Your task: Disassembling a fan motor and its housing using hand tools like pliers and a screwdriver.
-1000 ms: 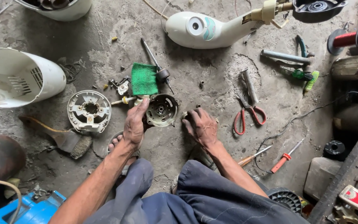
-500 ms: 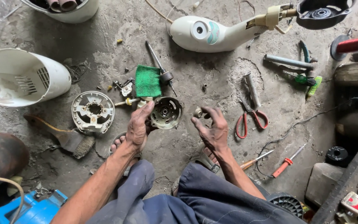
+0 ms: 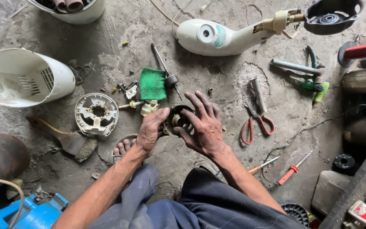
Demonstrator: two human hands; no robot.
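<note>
Mid-floor, head view: left hand (image 3: pixel 151 127) and right hand (image 3: pixel 202 125) both grip a round dark metal motor housing (image 3: pixel 177 122), held just above the concrete floor (image 3: pixel 106 63). Risk: loose small screws and fittings (image 3: pixel 128 89) beside the green scouring pad (image 3: pixel 152 84) could scatter if knocked.

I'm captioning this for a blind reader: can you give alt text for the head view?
Both hands, left hand and right hand, hold a round dark motor part over a concrete floor. Around it lie a green pad, red scissors, a white fan body and a brush.
</note>
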